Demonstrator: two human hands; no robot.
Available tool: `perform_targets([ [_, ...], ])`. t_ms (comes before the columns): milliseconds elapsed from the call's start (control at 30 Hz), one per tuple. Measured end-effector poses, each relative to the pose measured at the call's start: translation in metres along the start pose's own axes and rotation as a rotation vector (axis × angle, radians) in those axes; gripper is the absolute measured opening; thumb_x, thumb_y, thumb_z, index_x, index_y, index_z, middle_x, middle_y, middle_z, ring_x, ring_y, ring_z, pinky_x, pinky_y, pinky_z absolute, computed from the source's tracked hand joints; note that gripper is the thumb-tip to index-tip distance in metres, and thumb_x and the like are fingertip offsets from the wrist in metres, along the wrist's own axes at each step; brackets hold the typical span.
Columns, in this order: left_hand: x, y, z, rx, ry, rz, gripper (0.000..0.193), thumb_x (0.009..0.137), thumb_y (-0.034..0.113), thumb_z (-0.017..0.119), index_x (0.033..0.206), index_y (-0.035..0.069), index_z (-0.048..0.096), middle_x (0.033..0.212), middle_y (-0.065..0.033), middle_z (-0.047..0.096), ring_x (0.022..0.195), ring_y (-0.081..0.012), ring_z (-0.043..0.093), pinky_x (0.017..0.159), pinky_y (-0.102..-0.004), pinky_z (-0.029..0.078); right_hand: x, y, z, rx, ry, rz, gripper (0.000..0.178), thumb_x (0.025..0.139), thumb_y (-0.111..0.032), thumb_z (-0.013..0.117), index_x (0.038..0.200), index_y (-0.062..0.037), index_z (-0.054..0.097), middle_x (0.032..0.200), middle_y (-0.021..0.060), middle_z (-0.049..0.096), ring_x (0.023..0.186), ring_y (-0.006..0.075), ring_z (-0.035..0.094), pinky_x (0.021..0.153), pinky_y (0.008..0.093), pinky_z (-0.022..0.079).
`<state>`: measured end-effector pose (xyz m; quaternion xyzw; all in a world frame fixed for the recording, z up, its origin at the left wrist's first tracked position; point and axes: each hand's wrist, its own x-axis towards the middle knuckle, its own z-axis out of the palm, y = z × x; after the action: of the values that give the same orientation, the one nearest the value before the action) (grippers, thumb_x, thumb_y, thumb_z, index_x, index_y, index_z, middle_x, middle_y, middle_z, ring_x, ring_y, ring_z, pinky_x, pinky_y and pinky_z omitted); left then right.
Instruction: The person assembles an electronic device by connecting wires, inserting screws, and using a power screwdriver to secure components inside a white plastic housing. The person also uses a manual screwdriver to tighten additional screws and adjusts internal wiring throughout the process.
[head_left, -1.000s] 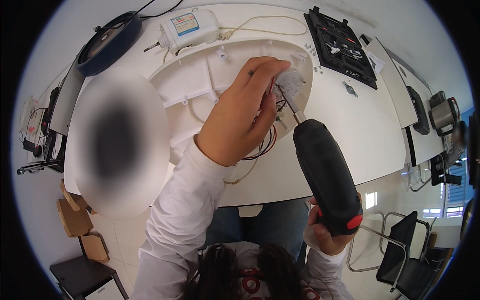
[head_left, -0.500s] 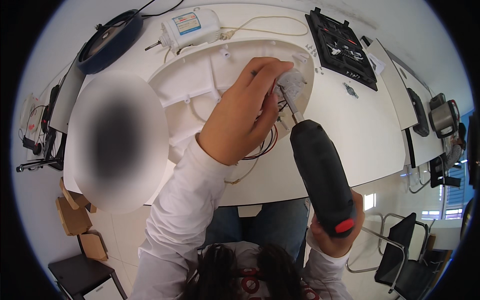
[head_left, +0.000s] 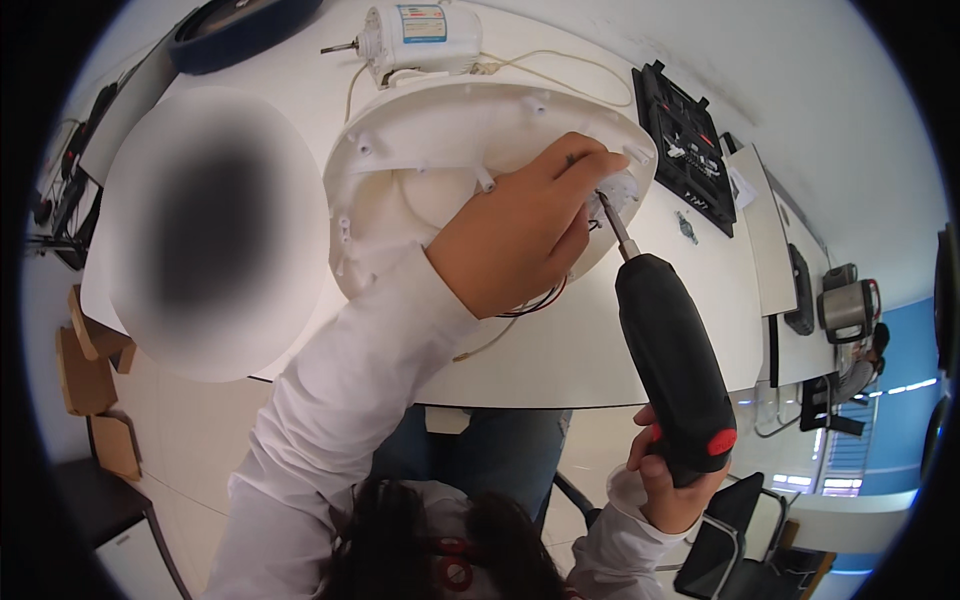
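A black electric screwdriver (head_left: 672, 350) with a red button is in my right hand (head_left: 682, 492), which is closed around its lower handle. Its long bit slants up to a small, pale, translucent part (head_left: 620, 190), and the tip appears to meet it. My left hand (head_left: 520, 228) pinches that part from the left, its thumb and fingers partly hiding it. Both lie within the right end of a large white plastic housing (head_left: 440, 155) with raised posts inside. Red and black wires (head_left: 540, 303) come out beneath my left hand.
Behind the housing stands a white motor (head_left: 430, 38) with a shaft and cable. An open black tool case (head_left: 690, 150) lies at the far right, near a small metal piece (head_left: 687, 228). A dark blue round object (head_left: 240, 35) sits far left. A blurred patch covers the left side.
The whole view has shifted and tilted. The screwdriver's bit stays at the translucent part and my left hand keeps its grip. More fingers of my right hand now show on the handle.
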<state>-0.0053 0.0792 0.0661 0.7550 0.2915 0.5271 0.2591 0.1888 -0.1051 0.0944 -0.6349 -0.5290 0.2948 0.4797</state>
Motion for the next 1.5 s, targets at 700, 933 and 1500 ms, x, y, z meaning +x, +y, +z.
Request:
perform_targets([
  [700, -0.006, -0.008, 0.0, 0.019, 0.032, 0.028, 0.037, 0.087, -0.005, 0.047, 0.124, 0.001, 0.052, 0.119, -0.0116, 0.054, 0.087, -0.0292, 0.061, 0.075, -0.0338, 0.049, 0.008, 0.02, -0.016, -0.325, 0.004, -0.27, 0.069, 0.058, -0.026, 0.082, 0.113, 0.0038, 0.054, 0.092, 0.0158, 0.062, 0.079, 0.0255, 0.059, 0.076, 0.0335, 0.045],
  [933, -0.005, -0.01, 0.004, 0.034, 0.07, 0.064, 0.035, 0.089, -0.003, 0.047, 0.123, 0.001, 0.052, 0.118, -0.0124, 0.054, 0.088, -0.0303, 0.061, 0.076, -0.0342, 0.05, 0.008, 0.023, -0.017, -0.297, -0.003, -0.245, 0.071, 0.063, -0.033, 0.084, 0.115, 0.0045, 0.053, 0.092, 0.0149, 0.061, 0.081, 0.0237, 0.059, 0.078, 0.0325, 0.045],
  [1500, -0.006, -0.01, 0.003, 0.016, 0.043, 0.046, 0.036, 0.089, -0.004, 0.047, 0.125, 0.002, 0.051, 0.118, -0.0143, 0.053, 0.089, -0.031, 0.06, 0.079, -0.0337, 0.049, 0.007, 0.023, -0.013, -0.249, 0.008, -0.239, 0.074, 0.063, -0.038, 0.084, 0.115, 0.0045, 0.052, 0.092, 0.0136, 0.061, 0.078, 0.0228, 0.06, 0.075, 0.032, 0.046],
])
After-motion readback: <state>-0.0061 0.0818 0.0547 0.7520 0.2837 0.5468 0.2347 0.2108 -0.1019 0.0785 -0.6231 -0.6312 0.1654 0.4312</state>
